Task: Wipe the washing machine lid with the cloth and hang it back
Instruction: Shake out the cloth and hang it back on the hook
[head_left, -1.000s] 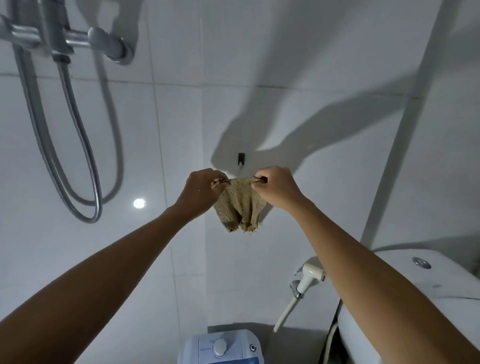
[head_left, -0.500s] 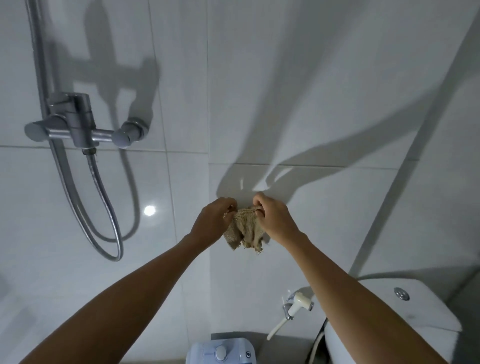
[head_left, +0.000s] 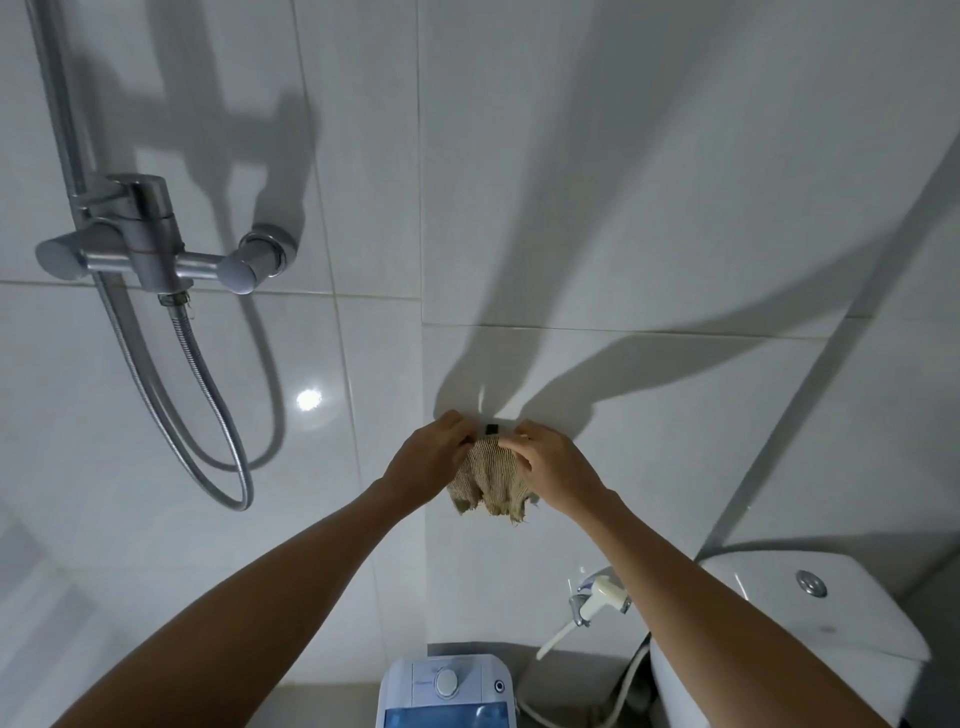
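Observation:
A tan, ribbed cloth (head_left: 491, 483) with frayed lower edges hangs against the white tiled wall. My left hand (head_left: 428, 462) pinches its top left corner and my right hand (head_left: 553, 467) pinches its top right edge. Between the two hands, just above the cloth's top, a small black wall hook (head_left: 490, 429) shows. Whether the cloth is caught on the hook I cannot tell. Far below, at the bottom edge, stands the white and blue washing machine (head_left: 447, 693) with a round dial on its panel.
A chrome shower mixer (head_left: 150, 254) with a looping metal hose (head_left: 218, 415) is mounted on the left wall. A white toilet cistern (head_left: 810, 613) stands at the lower right, with a white bidet sprayer (head_left: 592, 605) on the wall beside it.
Both hands have carried the cloth up to the wall hook and drawn closer together, bunching its top edge. The hook, hidden half a second ago, now shows between them.

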